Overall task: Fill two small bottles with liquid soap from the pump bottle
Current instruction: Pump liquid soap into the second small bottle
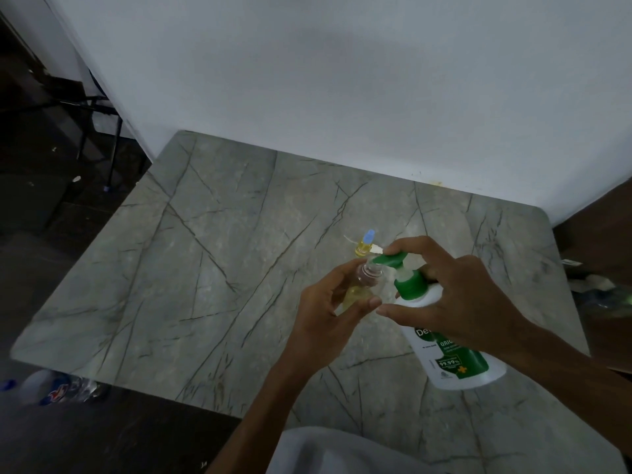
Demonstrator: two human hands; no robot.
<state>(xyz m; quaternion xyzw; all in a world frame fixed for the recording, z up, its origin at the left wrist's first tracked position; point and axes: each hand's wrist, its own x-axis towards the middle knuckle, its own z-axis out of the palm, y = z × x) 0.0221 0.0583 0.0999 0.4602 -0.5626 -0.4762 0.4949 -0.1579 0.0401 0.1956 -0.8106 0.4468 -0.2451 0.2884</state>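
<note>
- Two bare hands, meeting over the middle of the table.
- Left hand [328, 313] wrapped around one small open bottle [359, 289], fingers closed on its body, yellowish liquid visible in the lower part, clear neck up toward 12 o'clock.
- Right hand [455, 295] draped over the pump bottle [458, 357], index finger laid on the green pump head [390, 261], thumb down near the left thumb at 9 o'clock; grip around the bottle itself cannot be told.
- Pump spout pointing to 9 o'clock, tip right at the mouth of the held bottle.
- One pump bottle: white body, green label and collar, leaning on the table toward 11 o'clock.
- One second small bottle [364, 243] standing at 12 o'clock from the held one, just beyond the spout, yellow liquid inside, pale blue cap on top.
- Two small bottles counted in all.
- One grey veined table [205, 268], against a white wall [342, 80] at 12 o'clock.
- Blurred plastic packaging [58, 388] on the dark floor at 8 o'clock.
</note>
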